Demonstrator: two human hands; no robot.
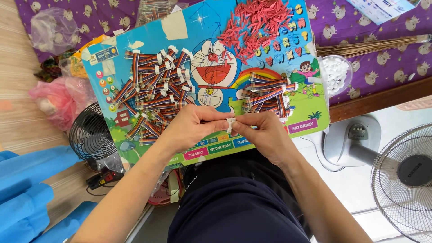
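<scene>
While both hands pinch a small white connector [231, 123] above the cartoon board [225, 144], left hand [191, 126] and right hand [265, 132] fingers clamped on it, a slip could drop it among the ribbon cables [153, 90].

a small white plastic connector [231, 122], pinched level between the fingertips of both hands, sits at the 6 o'clock edge of the cartoon board. its details are too small to make out.
</scene>
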